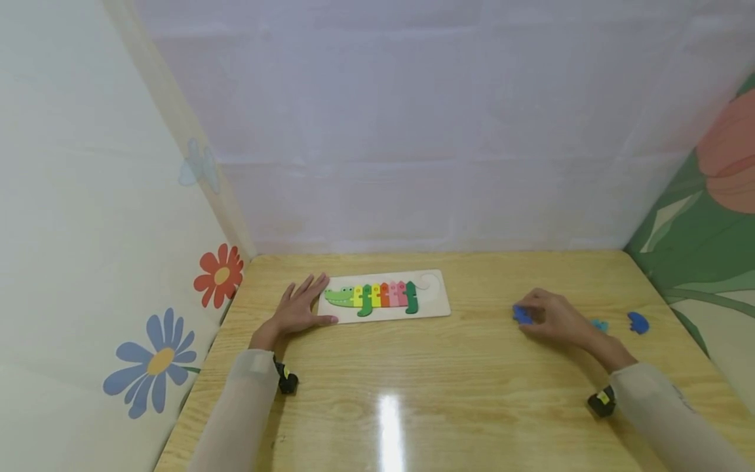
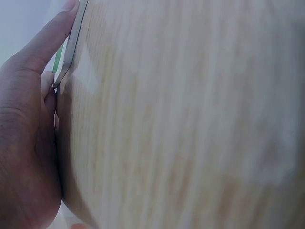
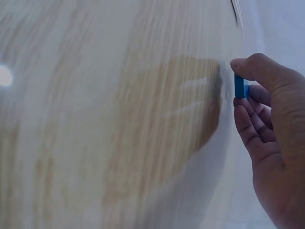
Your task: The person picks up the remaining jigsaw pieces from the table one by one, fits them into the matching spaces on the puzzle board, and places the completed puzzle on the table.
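Note:
A pale wooden puzzle board lies on the table, bearing a crocodile puzzle with a green head and yellow, green, orange and pink pieces. The curved tail recess at its right end shows bare wood. My left hand rests at the board's left end, fingers spread and thumb on the near corner; the left wrist view shows the thumb against the board's edge. Well to the right of the board, my right hand pinches a blue puzzle piece between thumb and fingers. In the right wrist view that piece appears edge-on above the table.
Beside my right wrist lies a light-blue piece, partly covered by the arm. Farther right is a curved dark-blue piece. The wooden table meets a white back wall and decorated side panels.

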{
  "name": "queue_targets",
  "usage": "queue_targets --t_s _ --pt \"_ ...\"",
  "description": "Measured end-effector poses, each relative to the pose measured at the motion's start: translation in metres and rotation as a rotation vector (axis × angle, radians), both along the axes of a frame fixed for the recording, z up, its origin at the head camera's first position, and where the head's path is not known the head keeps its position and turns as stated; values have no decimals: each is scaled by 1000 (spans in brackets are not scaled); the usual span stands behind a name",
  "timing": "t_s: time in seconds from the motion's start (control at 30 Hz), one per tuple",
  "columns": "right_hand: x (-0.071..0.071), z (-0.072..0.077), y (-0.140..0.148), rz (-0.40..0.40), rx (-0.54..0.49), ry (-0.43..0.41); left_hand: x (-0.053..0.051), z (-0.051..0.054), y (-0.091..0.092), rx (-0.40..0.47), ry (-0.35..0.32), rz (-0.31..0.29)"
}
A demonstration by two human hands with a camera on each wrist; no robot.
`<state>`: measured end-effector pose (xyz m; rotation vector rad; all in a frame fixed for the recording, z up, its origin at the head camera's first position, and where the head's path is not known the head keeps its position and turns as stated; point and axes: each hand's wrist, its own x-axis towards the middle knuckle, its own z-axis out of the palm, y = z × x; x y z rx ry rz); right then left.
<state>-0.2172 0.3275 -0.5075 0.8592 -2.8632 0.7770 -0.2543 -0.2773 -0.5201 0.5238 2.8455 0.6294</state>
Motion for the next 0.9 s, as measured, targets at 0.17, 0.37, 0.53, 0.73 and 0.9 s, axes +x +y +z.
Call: queue_targets --t_s 0.17,0.37,0.53,0.73,0.9 --pt "0 4 -4 2 3 -15 -1 -1 0 -4 4 -3" --pt "0 8 -9 11 1 -16 -1 -1 -1 -2 -5 0" --pt "-2 6 -13 15 9 11 -1 -1 -1 1 -6 -1" --pt "-3 6 -20 42 -1 56 -3 -3 -1 -11 -1 0" --pt "-4 10 -25 59 -14 57 -2 -2 -1 -5 -3 3"
